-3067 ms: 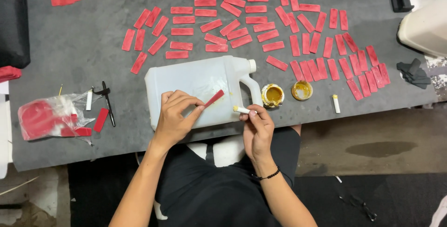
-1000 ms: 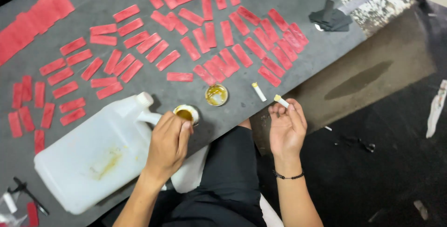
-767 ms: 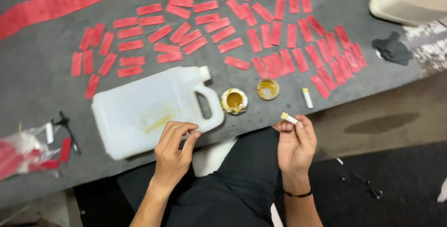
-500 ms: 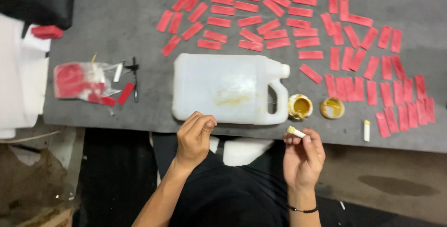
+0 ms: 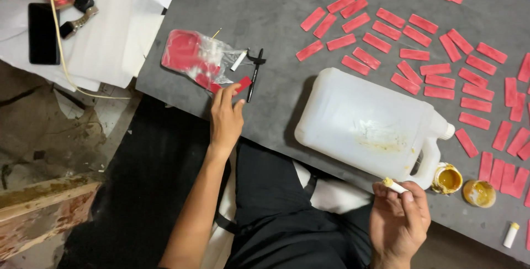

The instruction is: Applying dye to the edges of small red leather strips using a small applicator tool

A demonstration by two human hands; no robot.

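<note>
My left hand (image 5: 225, 119) lies flat on the edge of the grey table (image 5: 276, 4), fingers stretched and only loosely spread, their tips touching a loose red strip (image 5: 241, 85) without gripping it. The strip's long axis runs diagonally, up and away to the right of my fingertips. Just beyond them sits a clear plastic bag (image 5: 197, 59) stuffed with more red strips, and a black pen (image 5: 254, 75) lies just right of the strip, nearly upright in the view. My right hand (image 5: 398, 224) is curled closed around a small white stick (image 5: 395, 185), its yellowish tip pointing up and left. Directly above that hand lies a white plastic jug (image 5: 370, 123) on its side, handle toward my fingers. Right of it stand two small pots of yellow paste (image 5: 448, 179), with rows of red strips (image 5: 436, 59) spread farther out.
</note>
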